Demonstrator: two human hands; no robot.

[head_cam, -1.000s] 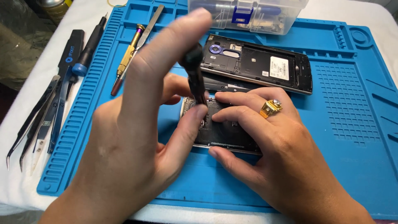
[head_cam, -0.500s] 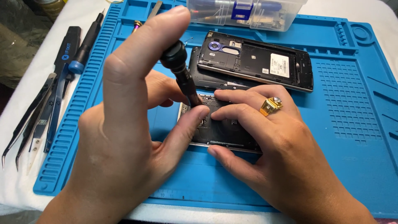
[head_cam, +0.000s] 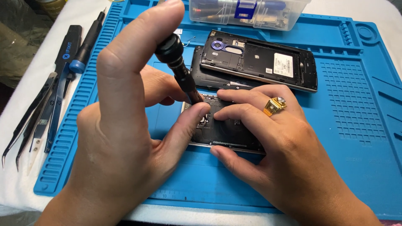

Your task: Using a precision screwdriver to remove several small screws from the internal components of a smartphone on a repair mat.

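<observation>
Far left, on the white cloth over the table: tweezers, a black pry tool and a blue-collared screwdriver, lying side by side just off the edge of the blue work mat.

Left hand: raised over the mat's left half. Index finger stretched up and capping the top of a black precision screwdriver; thumb and another finger pinch its shaft lower down. The driver is tilted, tip down on the phone part.

Centre: the phone part, a dark flat frame piece, lies on the mat, mostly hidden by both hands.

Behind it: an opened phone body, back side up, resting partly on a dark cover.

Top edge: clear plastic parts box.

Right hand: fingers spread flat, pressing on the phone part; thumb at its near edge. Gold ring on one finger.
</observation>
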